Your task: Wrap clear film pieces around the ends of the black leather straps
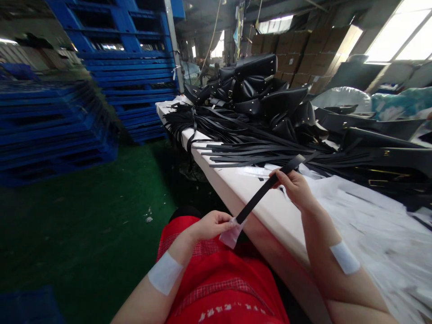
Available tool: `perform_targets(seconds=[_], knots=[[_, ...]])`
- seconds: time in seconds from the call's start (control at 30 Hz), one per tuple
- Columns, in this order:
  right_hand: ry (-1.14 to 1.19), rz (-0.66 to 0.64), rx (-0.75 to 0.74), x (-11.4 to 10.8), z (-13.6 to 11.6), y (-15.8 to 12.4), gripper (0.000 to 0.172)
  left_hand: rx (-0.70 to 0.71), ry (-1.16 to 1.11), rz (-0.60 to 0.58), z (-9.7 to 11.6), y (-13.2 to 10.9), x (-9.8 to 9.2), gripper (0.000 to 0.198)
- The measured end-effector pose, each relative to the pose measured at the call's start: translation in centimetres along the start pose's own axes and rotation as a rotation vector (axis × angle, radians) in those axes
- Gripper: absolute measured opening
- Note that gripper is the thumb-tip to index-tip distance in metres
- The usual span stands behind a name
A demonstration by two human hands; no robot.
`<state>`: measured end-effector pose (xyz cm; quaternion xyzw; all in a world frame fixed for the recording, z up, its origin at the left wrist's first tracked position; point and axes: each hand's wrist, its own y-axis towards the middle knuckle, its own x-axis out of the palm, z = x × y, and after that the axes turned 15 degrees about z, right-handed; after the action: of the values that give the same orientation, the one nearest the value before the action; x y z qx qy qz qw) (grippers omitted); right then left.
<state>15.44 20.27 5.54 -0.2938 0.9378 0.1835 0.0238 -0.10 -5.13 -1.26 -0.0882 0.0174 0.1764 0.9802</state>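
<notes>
One black strap (254,203) slants across the near edge of the white surface (232,177), left hand (216,223) grip pinching strap plus white sheet (231,236) just off that edge, right hand (294,186) grip pinching near strap's upper end above surface, black bags (258,87) piled farther back.

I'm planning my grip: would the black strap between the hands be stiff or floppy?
Probably light: the black strap looks thin and narrow. Likely fairly stiff over short lengths, since its end projects past the right hand without hanging down.

left fingers (223,216) pinching white wrapping (232,236), right fingers (285,179) holding black strap (255,198), black bags (258,87) piled on table (286,220)
</notes>
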Motion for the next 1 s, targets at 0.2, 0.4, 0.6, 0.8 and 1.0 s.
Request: perform_targets(seconds=[0.2, 0.4, 0.6, 0.8, 1.0], knots=[[0.019, 0.058, -0.041, 0.7, -0.3, -0.4, 0.043, -0.009, -0.063, 0.005, 0.1, -0.2, 0.2, 0.042], [0.046, 0.127, -0.066, 0.3, -1.1, -0.7, 0.04, -0.017, -0.137, 0.126, 0.0, -0.2, 0.2, 0.037], [0.084, -0.07, 0.078, 2.8, -0.2, -1.6, 0.044, -0.038, -0.17, 0.217, -0.2, 0.4, 1.2, 0.043], [0.259, -0.165, 0.301, 7.8, 1.9, -3.5, 0.033, 0.032, -0.092, 0.378, 0.3, 0.5, 1.8, 0.042], [0.538, 0.226, 0.517, 3.8, 3.2, 0.2, 0.027, 0.042, 0.059, 0.351, -0.1, 0.2, 1.6, 0.043]])
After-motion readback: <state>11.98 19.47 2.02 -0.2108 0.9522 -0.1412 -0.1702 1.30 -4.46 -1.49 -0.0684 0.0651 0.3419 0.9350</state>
